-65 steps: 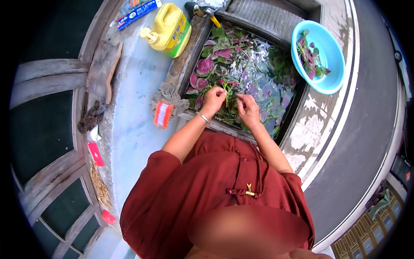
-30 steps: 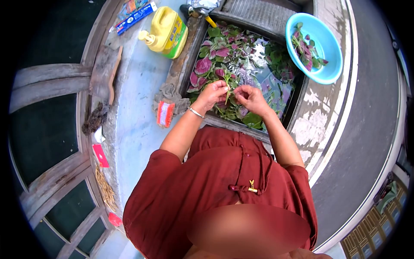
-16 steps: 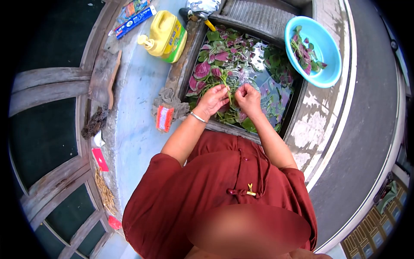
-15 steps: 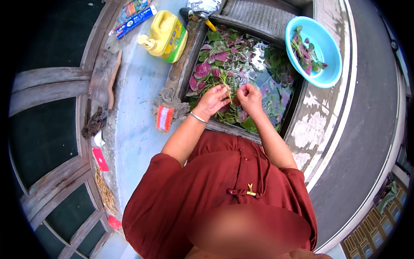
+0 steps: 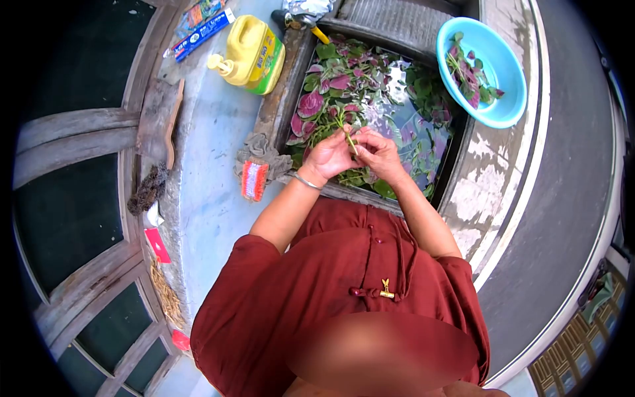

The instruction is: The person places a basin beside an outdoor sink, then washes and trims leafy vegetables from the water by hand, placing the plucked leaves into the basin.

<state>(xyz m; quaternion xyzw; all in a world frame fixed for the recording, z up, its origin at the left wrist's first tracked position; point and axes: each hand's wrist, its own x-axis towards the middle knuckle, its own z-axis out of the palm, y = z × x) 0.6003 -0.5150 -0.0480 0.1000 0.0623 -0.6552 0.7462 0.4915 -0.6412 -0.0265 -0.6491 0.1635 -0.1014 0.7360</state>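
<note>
My left hand (image 5: 331, 155), with a silver bangle at the wrist, is closed on the green stem of a leafy amaranth sprig (image 5: 342, 122). The fingers of my right hand (image 5: 378, 152) pinch the lower end of the same stem. Both hands are above a dark stone sink (image 5: 452, 173) of water, close to its near edge. Purple-and-green amaranth leaves (image 5: 309, 104) float across the water, thickest on the left. More leafy stems lie in a light-blue basin (image 5: 514, 92) at the upper right.
Left of the sink stand a yellow pump bottle (image 5: 248, 56) and, nearer, an orange-edged scrub brush (image 5: 254, 180) beside a grey rag (image 5: 266, 153). A faucet with a yellow handle (image 5: 320, 34) is at the back. A ribbed washboard slab (image 5: 400, 26) borders the far side.
My right hand has moved left to meet the left hand and now grips the stem's lower end. The view has shifted slightly.
</note>
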